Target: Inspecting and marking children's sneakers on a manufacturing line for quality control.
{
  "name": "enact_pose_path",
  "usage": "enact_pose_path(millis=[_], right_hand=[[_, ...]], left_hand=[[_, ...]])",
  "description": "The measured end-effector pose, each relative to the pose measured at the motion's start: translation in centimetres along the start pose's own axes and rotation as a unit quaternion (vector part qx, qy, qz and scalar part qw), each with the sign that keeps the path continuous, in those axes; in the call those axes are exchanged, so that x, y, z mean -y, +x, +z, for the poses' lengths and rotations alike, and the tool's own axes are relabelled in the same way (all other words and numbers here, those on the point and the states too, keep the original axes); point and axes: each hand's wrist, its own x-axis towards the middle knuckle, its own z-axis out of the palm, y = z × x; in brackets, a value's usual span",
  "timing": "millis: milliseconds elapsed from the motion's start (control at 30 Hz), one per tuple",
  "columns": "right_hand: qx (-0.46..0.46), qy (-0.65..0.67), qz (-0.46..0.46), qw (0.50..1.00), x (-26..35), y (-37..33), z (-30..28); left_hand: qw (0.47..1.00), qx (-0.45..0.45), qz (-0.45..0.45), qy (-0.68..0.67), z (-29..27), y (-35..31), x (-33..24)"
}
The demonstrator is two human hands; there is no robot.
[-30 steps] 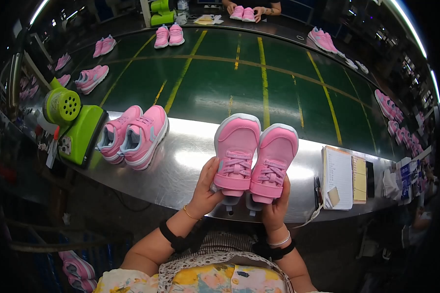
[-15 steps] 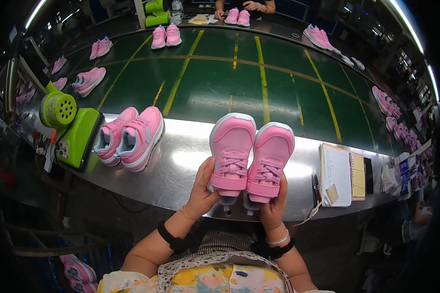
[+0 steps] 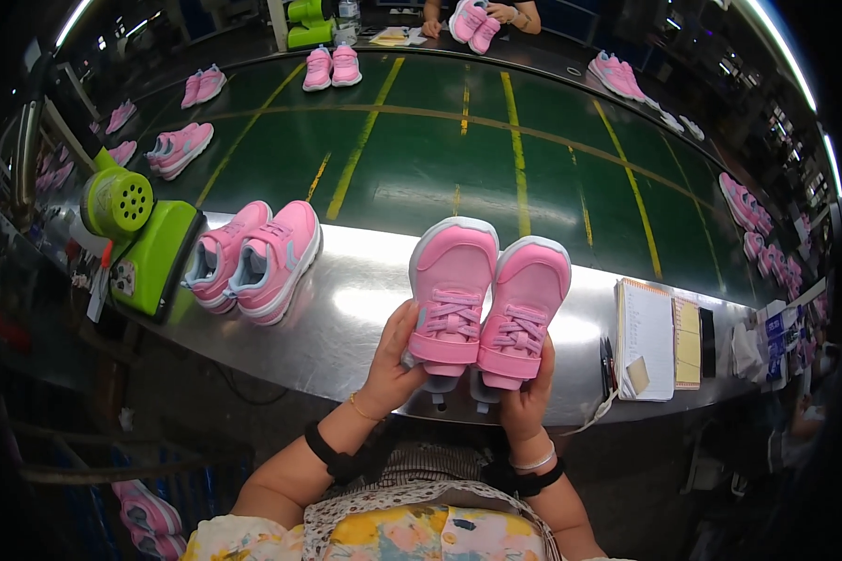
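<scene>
Two pink sneakers with white soles are held side by side above the metal ledge, toes pointing away from me. My left hand (image 3: pixel 392 366) is closed around the heel side of the left sneaker (image 3: pixel 454 280). My right hand (image 3: pixel 530 393) grips the right sneaker (image 3: pixel 530 294) by its outer heel side. Both shoes have lilac laces and a pink strap, and a grey tab hangs below each heel. Another pair of pink sneakers (image 3: pixel 279 266) stands on the ledge to the left, apart from my hands.
A green machine (image 3: pixel 140 243) stands at the left end of the metal ledge (image 3: pixel 346 327). On the right lie a notebook (image 3: pixel 644 337) and pens (image 3: pixel 607 365). Beyond runs a green conveyor belt (image 3: pixel 421 159) carrying pink shoes. Across it, a person's hands (image 3: pixel 501 13) hold pink sneakers.
My hands keep hold of the two sneakers with hardly any movement. The whole view has shifted slightly. Across the belt, the other person has lifted and tilted a pair of sneakers.
</scene>
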Motion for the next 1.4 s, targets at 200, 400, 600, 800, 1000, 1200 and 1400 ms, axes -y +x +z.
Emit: enact_pose_path(millis=[200,400,600,800,1000,1200,1400], right_hand=[[0.064,0.075,0.15,0.984,4.2,1.0,0.4],[0.139,-0.175,0.146,0.964,6.5,3.2,1.8],[0.203,-0.001,0.179,0.963,7.4,7.7,7.5],[0.303,0.078,0.129,0.941,5.1,9.1,14.2],[0.382,0.153,0.075,0.908,3.9,9.1,12.8],[0.226,0.025,0.139,0.964,2.7,9.0,3.5],[0.071,-0.389,0.121,0.91,-0.3,7.5,-7.5]], left_hand=[[0.983,0.021,-0.052,0.173,-3.4,0.9,-3.2],[0.972,0.039,-0.138,0.185,-6.2,3.5,-2.9],[0.981,-0.067,-0.118,0.14,-11.7,4.4,-1.6],[0.956,-0.19,-0.182,0.131,-16.3,3.1,-1.7],[0.877,-0.356,-0.046,0.319,-14.2,0.5,-2.6],[0.946,-0.149,0.047,0.285,-7.7,-0.5,-3.9],[0.98,0.049,0.042,0.19,-2.7,1.7,-4.1]])
